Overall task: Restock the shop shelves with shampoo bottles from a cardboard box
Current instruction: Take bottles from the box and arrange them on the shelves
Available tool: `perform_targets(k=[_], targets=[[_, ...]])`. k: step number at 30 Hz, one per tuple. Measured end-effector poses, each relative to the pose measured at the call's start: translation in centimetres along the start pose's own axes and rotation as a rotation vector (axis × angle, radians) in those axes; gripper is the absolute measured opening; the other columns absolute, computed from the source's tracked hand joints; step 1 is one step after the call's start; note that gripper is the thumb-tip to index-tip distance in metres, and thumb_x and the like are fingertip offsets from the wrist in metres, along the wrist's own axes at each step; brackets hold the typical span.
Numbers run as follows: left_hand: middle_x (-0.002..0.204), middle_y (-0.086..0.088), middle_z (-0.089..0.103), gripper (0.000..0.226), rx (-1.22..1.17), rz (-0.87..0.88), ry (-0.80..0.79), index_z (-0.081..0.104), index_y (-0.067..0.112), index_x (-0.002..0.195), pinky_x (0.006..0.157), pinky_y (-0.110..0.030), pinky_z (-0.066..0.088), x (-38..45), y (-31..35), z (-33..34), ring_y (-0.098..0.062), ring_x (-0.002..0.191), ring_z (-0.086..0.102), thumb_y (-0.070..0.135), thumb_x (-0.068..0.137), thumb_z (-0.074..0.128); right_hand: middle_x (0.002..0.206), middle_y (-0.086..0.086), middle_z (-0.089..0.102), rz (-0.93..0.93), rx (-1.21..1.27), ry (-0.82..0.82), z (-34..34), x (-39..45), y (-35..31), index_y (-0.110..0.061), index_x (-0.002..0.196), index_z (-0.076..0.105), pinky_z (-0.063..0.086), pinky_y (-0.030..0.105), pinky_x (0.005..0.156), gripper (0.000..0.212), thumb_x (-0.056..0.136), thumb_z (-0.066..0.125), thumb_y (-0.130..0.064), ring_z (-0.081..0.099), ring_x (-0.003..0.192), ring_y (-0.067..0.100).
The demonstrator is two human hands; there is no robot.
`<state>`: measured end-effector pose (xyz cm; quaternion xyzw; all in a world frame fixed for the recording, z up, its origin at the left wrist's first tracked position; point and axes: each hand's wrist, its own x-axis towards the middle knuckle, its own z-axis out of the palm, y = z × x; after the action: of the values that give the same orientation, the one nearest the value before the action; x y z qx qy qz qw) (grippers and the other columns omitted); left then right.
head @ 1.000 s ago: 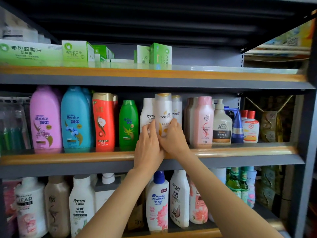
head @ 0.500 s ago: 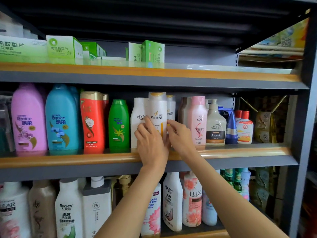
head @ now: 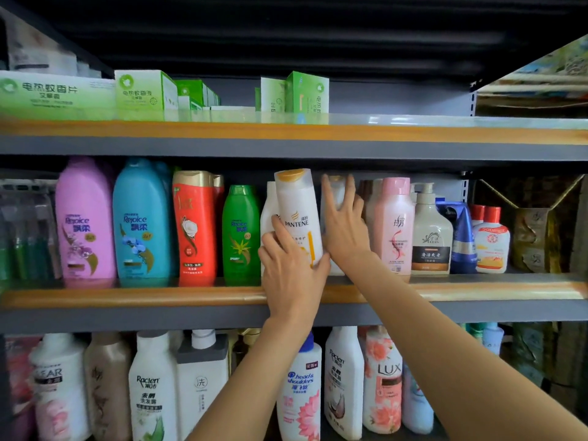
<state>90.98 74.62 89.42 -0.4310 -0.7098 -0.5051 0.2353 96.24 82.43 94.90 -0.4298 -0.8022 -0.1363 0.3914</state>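
Our left hand (head: 291,268) grips the lower half of the white Pantene bottle (head: 299,214), thumb on one side and fingers curled on the other; the bottle tilts a little, cap leaning left, on the middle shelf (head: 127,297). Our right hand (head: 342,224), just right of the grip, has fingers spread and mostly straight, pressed against a second white bottle (head: 335,192) behind it, holding nothing round. Touching the gripped bottle on its left, half hidden behind it, a plain white bottle (head: 267,214); further left the green bottle (head: 240,233), red bottle with gold cap (head: 194,227), blue Rejoice bottle (head: 141,221), pink Rejoice bottle (head: 84,221). Right of our right hand a pale pink bottle (head: 394,224) crowds the gap, then a cream pump bottle (head: 431,237), dark blue tube (head: 461,237), small white bottle with red cap (head: 491,240). All smooth glossy plastic, rounded shoulders. Above the grip, green cardboard boxes (head: 143,93) on the top shelf (head: 413,135). Below it, Head & Shoulders bottle (head: 300,393) and Lux bottle (head: 383,383) among others. Shelves are grey metal with an orange-brown rounded front strip; grey back panel, dark ceiling overhead.
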Motion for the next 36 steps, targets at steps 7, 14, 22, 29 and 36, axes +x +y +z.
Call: perform_targets(k=[7,14,22,29,36], targets=[[0.130,-0.011,0.035,0.099,-0.016,0.000,-0.031,0.008,0.010,0.148,0.085,-0.038,0.048,0.1,0.0,-0.1,-0.027,0.118,0.039,0.044,0.076,0.068,0.155,0.024,-0.011,0.067,-0.036,0.083,2.3,1.0,-0.3,-0.023,0.149,-0.011,0.037,0.030,0.061,0.077,0.093,0.035,0.002,0.039,0.115,0.037],[0.130,-0.012,0.036,0.095,-0.036,0.010,-0.029,0.011,0.009,0.147,0.084,-0.038,0.048,0.1,-0.1,-0.3,-0.027,0.117,0.040,0.043,0.078,0.067,0.154,0.025,-0.011,0.095,-0.004,0.105,2.4,1.0,-0.3,-0.024,0.149,-0.011,0.035,0.029,0.060,0.079,0.092,0.037,0.004,0.041,0.112,0.035],[0.129,-0.013,0.036,0.092,-0.027,0.026,-0.046,0.010,0.008,0.147,0.083,-0.038,0.048,0.1,-0.2,-0.3,-0.028,0.117,0.039,0.043,0.081,0.063,0.155,0.022,-0.012,0.088,0.012,0.085,0.4,-0.4,0.1,-0.024,0.150,-0.011,0.038,0.031,0.064,0.090,0.086,0.048,0.003,0.036,0.118,0.036],[0.131,-0.012,0.034,0.092,-0.021,0.031,-0.056,0.009,0.008,0.148,0.086,-0.037,0.047,0.2,-0.2,-0.4,-0.027,0.119,0.038,0.043,0.081,0.062,0.155,0.023,-0.011,0.072,0.010,0.088,0.0,-0.8,0.2,-0.022,0.149,-0.014,0.045,0.035,0.070,0.092,0.086,0.050,-0.002,0.037,0.118,0.038],[0.132,-0.012,0.035,0.089,0.024,0.046,-0.060,0.014,0.008,0.146,0.085,-0.036,0.047,0.1,0.0,-0.7,-0.027,0.118,0.040,0.044,0.081,0.063,0.155,0.022,-0.011,0.075,0.090,0.068,-0.4,-1.3,0.6,-0.020,0.149,-0.014,0.046,0.037,0.078,0.094,0.086,0.056,-0.011,0.032,0.127,0.041]])
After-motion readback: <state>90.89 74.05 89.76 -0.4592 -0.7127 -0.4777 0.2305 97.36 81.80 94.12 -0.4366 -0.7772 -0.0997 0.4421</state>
